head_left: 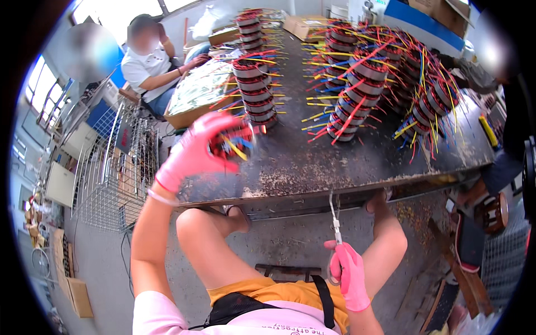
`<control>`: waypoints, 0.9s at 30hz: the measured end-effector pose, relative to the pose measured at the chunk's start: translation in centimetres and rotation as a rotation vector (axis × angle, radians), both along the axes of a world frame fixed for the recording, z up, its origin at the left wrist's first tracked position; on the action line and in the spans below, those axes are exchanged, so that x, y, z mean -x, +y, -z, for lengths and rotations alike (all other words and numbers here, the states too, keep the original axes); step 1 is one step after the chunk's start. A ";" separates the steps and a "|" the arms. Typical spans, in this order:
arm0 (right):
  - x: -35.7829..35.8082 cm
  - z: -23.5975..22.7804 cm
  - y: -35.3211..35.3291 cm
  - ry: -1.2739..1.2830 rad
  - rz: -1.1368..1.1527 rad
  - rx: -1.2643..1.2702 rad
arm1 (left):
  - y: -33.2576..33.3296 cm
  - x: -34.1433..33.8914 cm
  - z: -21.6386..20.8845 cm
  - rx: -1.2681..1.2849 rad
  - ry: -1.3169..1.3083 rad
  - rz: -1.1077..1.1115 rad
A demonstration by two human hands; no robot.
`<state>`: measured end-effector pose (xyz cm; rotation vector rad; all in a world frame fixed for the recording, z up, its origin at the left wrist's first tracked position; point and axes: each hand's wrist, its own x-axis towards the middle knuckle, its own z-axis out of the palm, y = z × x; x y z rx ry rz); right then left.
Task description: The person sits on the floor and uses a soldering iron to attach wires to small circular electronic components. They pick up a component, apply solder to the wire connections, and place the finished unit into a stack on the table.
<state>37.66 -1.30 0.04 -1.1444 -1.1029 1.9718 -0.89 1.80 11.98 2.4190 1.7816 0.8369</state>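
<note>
My left hand [195, 146], in a pink glove, is closed round a motor stator [228, 146] with red, blue and yellow wire leads, above the near left part of the dark worktable [301, 159]. The fingers hide part of the stator. A stack of similar stators [257, 92] stands just behind it. In my right hand [352, 274], also gloved in pink, is a slim metal pair of scissors [336, 226]. It is held low over my lap, with the tip pointing up toward the table's front edge; its ring handle shows beside the fingers.
Taller stator stacks [357, 103] crowd the table's right side, their wires sticking out; one stack [430, 109] leans. A person [148, 67] sits at the far left by a box of pale material [204, 86]. Wire cages [111, 173] stand left of the table. Another person's dark sleeve [511, 123] is at right.
</note>
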 end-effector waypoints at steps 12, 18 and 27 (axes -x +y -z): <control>-1.4 -3.1 0.2 -0.020 0.045 -0.048 | 12.4 7.5 -8.6 0.006 -0.206 -0.198; -2.9 -2.5 1.1 -0.054 0.111 -0.101 | 14.7 6.6 -7.7 0.000 -0.183 -0.189; -2.4 -2.4 1.4 -0.048 0.115 -0.062 | 15.0 7.0 -7.0 0.043 -0.178 -0.194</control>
